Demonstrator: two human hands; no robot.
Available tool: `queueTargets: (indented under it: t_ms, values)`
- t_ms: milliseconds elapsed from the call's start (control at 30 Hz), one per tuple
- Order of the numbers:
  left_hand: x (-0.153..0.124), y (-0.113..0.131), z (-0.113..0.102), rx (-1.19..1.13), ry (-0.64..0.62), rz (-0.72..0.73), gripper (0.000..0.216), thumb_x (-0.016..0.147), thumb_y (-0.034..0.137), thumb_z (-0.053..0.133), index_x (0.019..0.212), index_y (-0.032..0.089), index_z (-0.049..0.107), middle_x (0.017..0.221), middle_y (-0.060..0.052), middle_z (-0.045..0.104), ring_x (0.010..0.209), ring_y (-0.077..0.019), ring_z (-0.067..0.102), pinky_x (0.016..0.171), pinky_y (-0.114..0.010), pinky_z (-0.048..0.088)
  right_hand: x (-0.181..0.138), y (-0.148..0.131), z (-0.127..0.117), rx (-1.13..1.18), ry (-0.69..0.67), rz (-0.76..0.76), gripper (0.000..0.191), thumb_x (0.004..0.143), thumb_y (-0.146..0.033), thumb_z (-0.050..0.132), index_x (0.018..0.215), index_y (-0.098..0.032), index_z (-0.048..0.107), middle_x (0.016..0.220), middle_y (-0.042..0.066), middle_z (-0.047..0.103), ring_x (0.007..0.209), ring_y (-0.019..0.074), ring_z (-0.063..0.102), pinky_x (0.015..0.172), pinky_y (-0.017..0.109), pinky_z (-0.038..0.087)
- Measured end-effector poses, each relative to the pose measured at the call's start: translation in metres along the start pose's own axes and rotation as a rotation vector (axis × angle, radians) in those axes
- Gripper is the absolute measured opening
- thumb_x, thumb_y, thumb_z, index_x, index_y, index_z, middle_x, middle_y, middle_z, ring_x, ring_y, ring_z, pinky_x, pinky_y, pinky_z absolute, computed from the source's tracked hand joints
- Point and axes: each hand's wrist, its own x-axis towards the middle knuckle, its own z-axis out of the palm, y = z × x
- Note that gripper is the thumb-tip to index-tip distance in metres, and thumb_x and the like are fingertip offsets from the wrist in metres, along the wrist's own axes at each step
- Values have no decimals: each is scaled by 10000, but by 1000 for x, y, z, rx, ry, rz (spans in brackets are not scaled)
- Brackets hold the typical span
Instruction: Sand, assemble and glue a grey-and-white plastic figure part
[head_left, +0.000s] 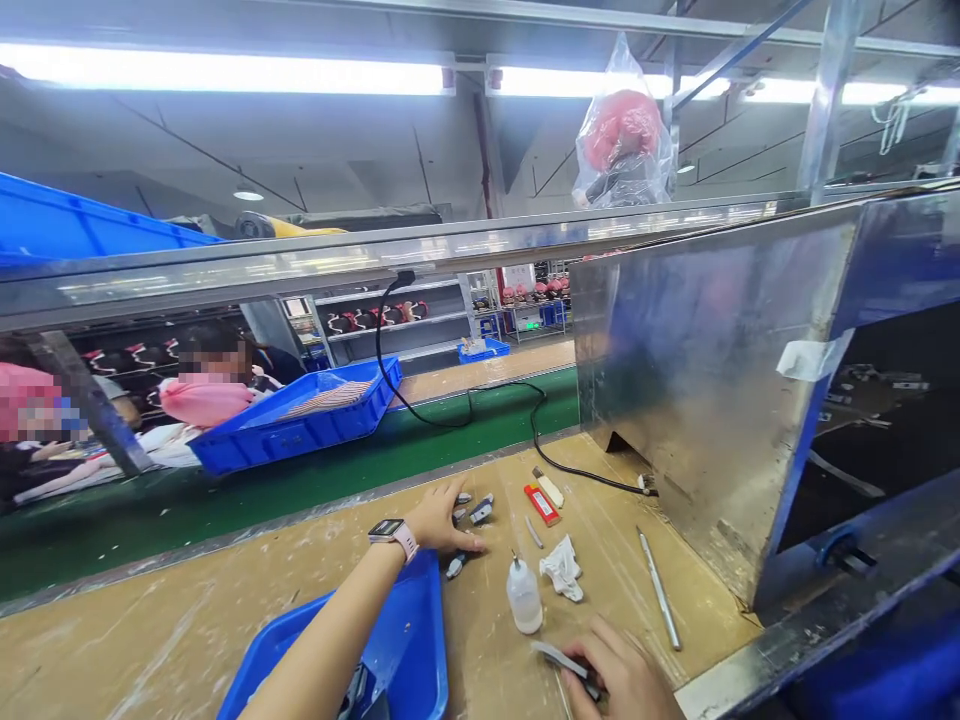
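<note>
My left hand (441,518), with a watch on its wrist, reaches over the bench with fingers spread beside several small grey parts (482,509). Its fingertips partly hide some of these pieces; whether they touch is unclear. At the lower right, my right hand (619,672) pinches a thin, curved grey piece (556,655) between thumb and fingers. A translucent squeeze bottle (524,598) with a fine tip stands upright just beyond that piece. Beside the bottle lies a crumpled white tissue (562,569). Beneath my left forearm is a blue tray (431,640) holding dark parts.
A red box (542,505), a pale-handled brush (550,487) and a metal pen-like tool (658,590) lie on the bench. A metal cabinet (690,380) bounds the right, with a black cable (570,468) running to it. Beyond the green conveyor (300,505), people sit near a blue crate (300,432).
</note>
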Motion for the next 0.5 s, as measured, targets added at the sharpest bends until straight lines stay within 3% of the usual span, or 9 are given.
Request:
queueTargets:
  t_ms: [167,233,367,500]
  values:
    - [8,5,10,-1,62,73,757,932,562,516,1532,157,295,1483,-186,445,1389,-337,394,1154,-562,288,2,-1,0,-20,-5,24,197,768,-94,597,856,-258,662,816,-27,677,706,162,666,630,252,451]
    - [7,9,14,-9,72,123,724,941,576,479,1527,179,325,1487,-162,451,1402,-323,376,1176,-531,273,2,1,3,-29,19,18,218,727,-77,625,841,-259,660,805,-37,678,688,157,663,620,248,444]
    - [3,16,19,-22,86,199,893,786,697,619,1513,235,383,1509,-122,440,1398,-335,384,1182,-447,312,4,7,12,-50,110,-19,206,675,-98,695,796,-262,664,772,-44,679,686,164,681,608,243,454]
    - [7,15,22,-60,138,209,662,887,635,465,1434,264,500,1454,-83,517,1335,-283,476,1160,-390,355,11,7,15,-113,155,-44,164,679,-248,815,782,-260,688,768,-37,704,674,175,698,582,248,479]
